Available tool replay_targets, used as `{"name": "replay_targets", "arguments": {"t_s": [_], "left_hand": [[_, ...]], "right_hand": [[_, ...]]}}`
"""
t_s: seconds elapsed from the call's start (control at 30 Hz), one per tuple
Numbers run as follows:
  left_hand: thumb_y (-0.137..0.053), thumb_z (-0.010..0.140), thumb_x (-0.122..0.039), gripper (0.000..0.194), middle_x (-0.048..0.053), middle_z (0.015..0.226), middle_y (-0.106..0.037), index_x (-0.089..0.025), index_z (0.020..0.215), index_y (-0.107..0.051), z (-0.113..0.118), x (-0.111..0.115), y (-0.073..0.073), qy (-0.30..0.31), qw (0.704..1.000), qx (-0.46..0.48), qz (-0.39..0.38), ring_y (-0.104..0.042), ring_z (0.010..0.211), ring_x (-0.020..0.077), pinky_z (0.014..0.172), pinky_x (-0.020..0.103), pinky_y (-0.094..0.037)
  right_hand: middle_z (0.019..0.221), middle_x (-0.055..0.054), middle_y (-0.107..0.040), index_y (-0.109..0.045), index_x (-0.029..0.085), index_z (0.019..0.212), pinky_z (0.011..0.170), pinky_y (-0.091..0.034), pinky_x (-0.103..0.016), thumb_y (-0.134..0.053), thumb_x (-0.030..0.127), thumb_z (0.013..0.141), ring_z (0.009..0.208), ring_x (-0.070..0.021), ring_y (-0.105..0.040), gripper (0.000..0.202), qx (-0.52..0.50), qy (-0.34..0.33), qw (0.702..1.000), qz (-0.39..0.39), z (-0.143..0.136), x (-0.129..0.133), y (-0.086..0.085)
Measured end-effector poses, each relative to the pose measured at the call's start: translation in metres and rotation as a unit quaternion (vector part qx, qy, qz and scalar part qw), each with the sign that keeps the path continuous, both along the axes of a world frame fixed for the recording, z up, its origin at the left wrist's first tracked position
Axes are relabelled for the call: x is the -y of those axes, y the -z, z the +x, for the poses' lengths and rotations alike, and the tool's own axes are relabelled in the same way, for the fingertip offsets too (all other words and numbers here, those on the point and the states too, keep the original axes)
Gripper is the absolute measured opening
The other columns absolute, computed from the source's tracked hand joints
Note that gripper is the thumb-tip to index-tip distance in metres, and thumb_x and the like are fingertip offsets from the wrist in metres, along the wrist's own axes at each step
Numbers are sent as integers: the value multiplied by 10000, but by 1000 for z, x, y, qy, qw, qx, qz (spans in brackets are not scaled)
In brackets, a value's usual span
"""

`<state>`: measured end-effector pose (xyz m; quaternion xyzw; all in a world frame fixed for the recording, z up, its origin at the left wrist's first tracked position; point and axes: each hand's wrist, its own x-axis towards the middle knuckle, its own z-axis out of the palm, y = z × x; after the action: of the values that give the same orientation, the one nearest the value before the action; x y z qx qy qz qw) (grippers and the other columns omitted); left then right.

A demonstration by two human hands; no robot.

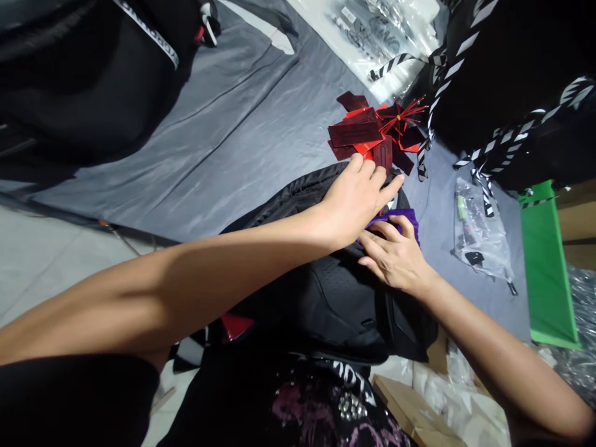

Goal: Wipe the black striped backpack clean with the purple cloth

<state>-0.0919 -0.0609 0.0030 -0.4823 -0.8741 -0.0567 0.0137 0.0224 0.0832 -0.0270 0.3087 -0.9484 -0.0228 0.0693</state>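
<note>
A black backpack (326,304) lies at the near edge of the grey-covered table, its top towards the right. Over its upper part rests my left hand (361,195), fingers bent; what its fingertips hold, if anything, is hidden. My right hand (395,254) is closed around the edge of a purple cloth (408,218) at the bag's top, just below my left hand. Beyond my left fingers sits a pile of dark red and bright red tags (356,130) with a bundle of red strings (400,118).
Another black bag (84,81) fills the upper left. Black items with striped cords (516,81) stand at the upper right. Clear plastic packets (482,230) lie on the grey cloth (242,130). A green bin (547,267) is at the right, with a cardboard box (414,410) below.
</note>
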Motion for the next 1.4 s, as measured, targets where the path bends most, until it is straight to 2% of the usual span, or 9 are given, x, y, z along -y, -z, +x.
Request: {"name": "replay_targets", "arguments": {"t_s": [0.13,0.27,0.43,0.57,0.83,0.93,1.07,1.23,1.4], "left_hand": [[-481,930,-286,628,103,1338,-472,-254,1504,-231,0,1,-1,7,1000,14,-2,-406,1229,318,1064,478,-259],[-490,928,-314,666,117,1368,-456,-249,1515,-184,1,2,-3,16,1000,10,-13,-401,1227,328,1052,488,-247],[-568,882,-312,783,131,1457,-385,-237,1526,-128,-5,6,-11,41,997,-12,-64,-386,1252,328,1030,461,-281],[-702,774,-316,1007,123,1529,-278,-261,1534,-44,-8,21,-29,42,991,-9,-130,-369,1272,321,979,394,-389],[-770,717,-374,1235,101,1611,68,-347,1490,193,59,93,-63,-69,983,-16,-171,-331,1297,366,884,396,-500],[-775,721,-357,1263,100,1606,136,-350,1469,243,75,115,-54,-133,977,-24,-165,-346,1290,362,840,382,-524],[-811,692,-300,1296,131,1605,122,-345,1481,215,66,118,-30,-194,968,-51,-151,-382,1263,356,798,377,-548],[-779,731,-294,1183,172,1595,-76,-301,1520,102,42,108,-8,-158,975,-59,-143,-474,1185,332,834,390,-544],[-648,819,-214,958,232,1571,-117,-249,1536,-13,28,107,0,-118,980,-56,-151,-523,1146,336,820,388,-537]], "right_hand": [[804,-56,-694,-611,134,1083,1021,-252,-458,-366,389,1015,939,-225,-516,359,-11,29,1000,1,0,4,2],[1030,-81,-707,-592,135,1154,1029,-235,-460,-369,405,1012,1044,-238,-510,379,-13,43,999,-13,3,9,5],[791,-57,-691,-639,139,1012,1031,-252,-440,-388,394,1005,889,-215,-536,358,-29,114,993,-24,12,18,11],[806,-50,-695,-636,138,1023,1062,-240,-442,-432,352,990,916,-210,-545,298,-67,137,985,-86,23,32,13],[737,-27,-671,-644,161,901,1010,-300,-390,-492,358,969,795,-179,-539,258,-116,48,976,-177,58,74,-4],[680,-15,-647,-638,161,879,997,-303,-375,-499,345,965,763,-181,-522,246,-120,0,978,-170,58,85,-3],[661,-36,-639,-628,170,812,984,-294,-377,-507,352,952,754,-195,-514,259,-118,15,985,-126,41,92,8],[699,-56,-670,-635,174,829,1016,-265,-380,-509,351,947,782,-208,-527,247,-97,57,988,-104,24,91,21],[717,-66,-685,-629,178,829,1012,-265,-402,-504,362,944,808,-231,-535,250,-74,79,990,-92,16,91,28]]}}
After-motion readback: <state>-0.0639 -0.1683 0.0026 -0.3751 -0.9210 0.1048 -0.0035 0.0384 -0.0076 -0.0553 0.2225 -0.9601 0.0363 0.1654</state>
